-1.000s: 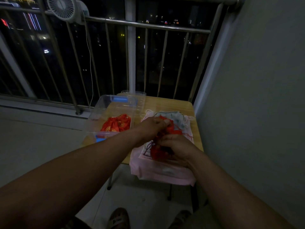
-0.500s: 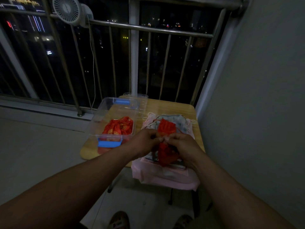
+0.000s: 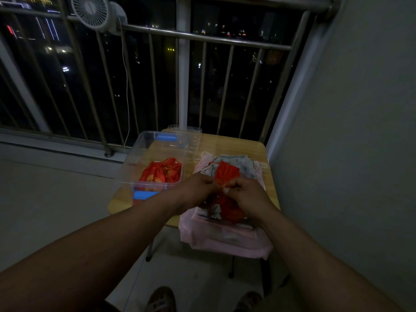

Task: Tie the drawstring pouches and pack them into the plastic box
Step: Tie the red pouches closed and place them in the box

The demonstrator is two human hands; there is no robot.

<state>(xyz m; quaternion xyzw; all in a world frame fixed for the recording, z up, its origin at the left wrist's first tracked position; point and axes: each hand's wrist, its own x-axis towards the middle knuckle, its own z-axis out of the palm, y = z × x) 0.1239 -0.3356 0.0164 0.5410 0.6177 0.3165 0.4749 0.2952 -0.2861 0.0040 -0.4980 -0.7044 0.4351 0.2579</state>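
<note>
While together, hands (image 3: 198, 189) (image 3: 246, 193) curled round pouch (image 3: 226, 174)

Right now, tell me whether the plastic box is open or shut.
Open: no lid covers the plastic box, and red pouches lie exposed inside it.

Home balcony of a flat, at night. Metal railing (image 3: 202, 39) w/ vertical bars runs across the front. Beyond it is dark sky & small city lights (image 3: 171, 49) of other bldgs, seen thru the bars. Small white fan (image 3: 90, 10) sits at the top rail, its cord (image 3: 127, 86) hanging down along the bars. Plain painted wall (image 3: 349, 131) closes the right side, w/ bare pale floor (image 3: 45, 210) on the left. Small wooden table (image 3: 236, 145) stands in the corner by rail & wall, w/ a clear plastic box (image 3: 144, 154) w/ blue clips on it, ordinary household stuff. Person's feet (image 3: 161, 299) are in sandals.
</note>
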